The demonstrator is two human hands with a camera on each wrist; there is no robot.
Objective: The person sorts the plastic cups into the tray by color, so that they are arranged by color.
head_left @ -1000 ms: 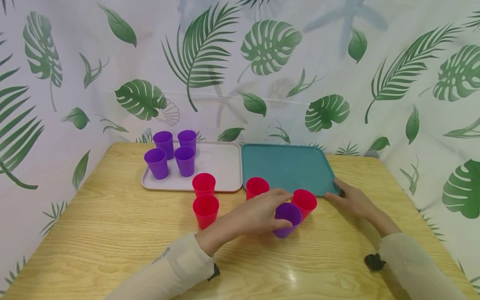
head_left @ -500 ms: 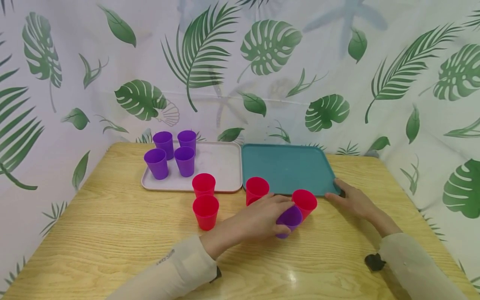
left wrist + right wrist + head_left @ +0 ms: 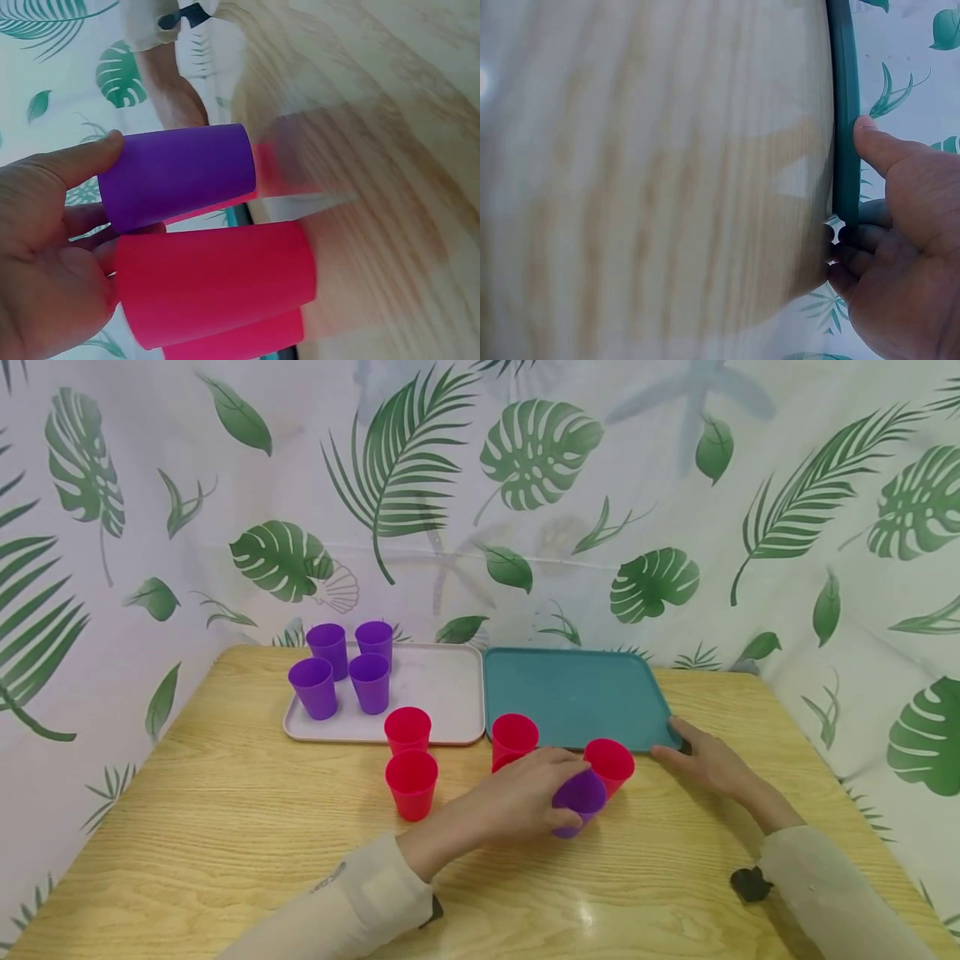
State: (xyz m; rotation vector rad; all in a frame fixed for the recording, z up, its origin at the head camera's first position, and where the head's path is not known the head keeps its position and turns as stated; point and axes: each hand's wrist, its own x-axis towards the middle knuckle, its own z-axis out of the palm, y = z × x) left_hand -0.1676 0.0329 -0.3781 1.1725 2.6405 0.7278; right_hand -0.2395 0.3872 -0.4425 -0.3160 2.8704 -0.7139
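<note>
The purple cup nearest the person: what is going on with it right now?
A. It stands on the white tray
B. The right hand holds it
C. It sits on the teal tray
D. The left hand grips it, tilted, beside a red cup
D: the left hand grips the purple cup, tilted, next to a red cup, while the right hand rests at the teal tray corner.

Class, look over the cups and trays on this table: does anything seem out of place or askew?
One purple cup stands apart from the four purple ones on the white tray; it sits among red cups and tilts in the grip of the left hand. The teal tray holds nothing.
</note>
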